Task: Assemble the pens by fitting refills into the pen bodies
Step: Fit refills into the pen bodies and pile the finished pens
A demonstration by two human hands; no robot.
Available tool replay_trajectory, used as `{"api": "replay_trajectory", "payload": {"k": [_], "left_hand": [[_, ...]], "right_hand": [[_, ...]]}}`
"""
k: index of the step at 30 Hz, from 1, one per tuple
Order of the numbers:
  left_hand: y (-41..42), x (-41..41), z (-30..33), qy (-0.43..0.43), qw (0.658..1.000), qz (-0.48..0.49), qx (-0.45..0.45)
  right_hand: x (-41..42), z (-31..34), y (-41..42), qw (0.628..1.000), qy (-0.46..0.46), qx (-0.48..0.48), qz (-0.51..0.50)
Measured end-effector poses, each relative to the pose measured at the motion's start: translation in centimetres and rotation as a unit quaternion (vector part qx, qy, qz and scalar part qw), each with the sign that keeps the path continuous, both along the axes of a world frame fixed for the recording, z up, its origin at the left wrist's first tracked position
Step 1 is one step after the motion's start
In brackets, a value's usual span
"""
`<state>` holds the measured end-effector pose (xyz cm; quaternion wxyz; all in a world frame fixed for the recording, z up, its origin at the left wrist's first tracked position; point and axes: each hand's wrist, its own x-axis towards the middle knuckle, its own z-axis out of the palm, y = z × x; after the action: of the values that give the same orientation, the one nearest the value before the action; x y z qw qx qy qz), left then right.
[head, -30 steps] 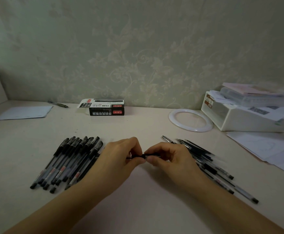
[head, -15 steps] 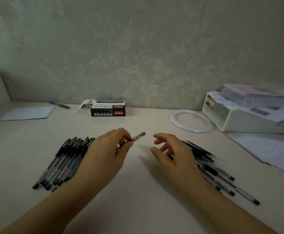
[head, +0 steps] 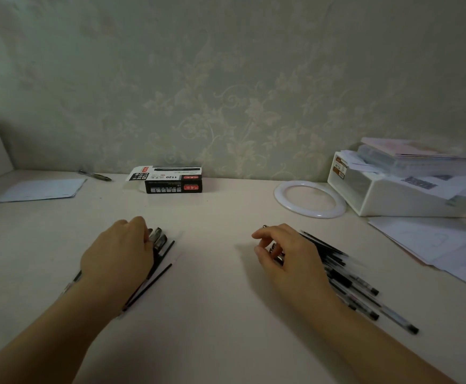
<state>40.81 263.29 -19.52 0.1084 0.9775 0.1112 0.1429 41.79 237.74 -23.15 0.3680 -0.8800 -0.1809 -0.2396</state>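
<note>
A row of black-capped pens (head: 158, 239) lies at the left, mostly hidden under my left hand (head: 121, 250). That hand lies over the row with its fingertips down at the caps; I cannot tell whether it still holds a pen. A thin black refill (head: 154, 281) lies beside it. At the right is a loose heap of clear pen bodies and refills (head: 348, 275). My right hand (head: 284, 253) hovers over the heap's near end, thumb and curled fingers pinching a dark pen piece (head: 276, 250). A metal pen tip (head: 265, 226) shows just behind the index finger.
A black pen box (head: 173, 181) stands by the wall, with a loose pen (head: 96, 176) and a sheet of paper (head: 43, 189) to its left. A white ring (head: 309, 198), a white storage box (head: 392, 195) and papers (head: 442, 245) fill the right side.
My hands were joined on one pen, then parted. My left hand carried the pen left and down onto the row. My right hand moved right to the heap and its fingers curled.
</note>
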Motion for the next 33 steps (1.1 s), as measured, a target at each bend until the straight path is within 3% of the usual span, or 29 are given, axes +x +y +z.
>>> {"api": "replay_trajectory", "payload": {"k": [5,8,13,17,24,28,31,33], "left_hand": [[-0.3,0.0,0.1,0.017,1.000,0.006,0.013],[-0.9,-0.1,0.2,-0.024,1.000,-0.006,0.014],[-3.8,-1.2,-0.2,-0.128,0.975,-0.175,-0.050],[-6.4,-2.5,-1.1,-0.097,0.939,-0.313,-0.107],[-7.3,-2.6,-2.4,-0.053,0.913,-0.354,-0.197],[-7.3,-2.4,-2.6,-0.057,0.912,-0.340,-0.224],[-7.1,-2.3,-2.7,-0.054,0.907,-0.325,-0.262],[-7.2,-2.2,-2.8,-0.048,0.902,-0.322,-0.284]], "right_hand": [[0.5,1.0,-1.6,0.995,0.002,-0.050,-0.081],[0.6,1.8,-2.7,0.986,0.022,-0.087,-0.140],[0.2,2.3,-3.0,0.970,0.090,-0.165,-0.151],[-0.1,2.3,-2.4,0.961,0.102,-0.213,-0.144],[-0.3,2.5,-1.9,0.952,0.107,-0.259,-0.121],[-0.4,2.5,-1.7,0.977,0.118,-0.158,-0.077],[-0.3,2.9,-0.8,0.986,0.158,0.049,-0.029],[-0.3,3.0,-0.2,0.959,0.217,0.183,0.007]]}}
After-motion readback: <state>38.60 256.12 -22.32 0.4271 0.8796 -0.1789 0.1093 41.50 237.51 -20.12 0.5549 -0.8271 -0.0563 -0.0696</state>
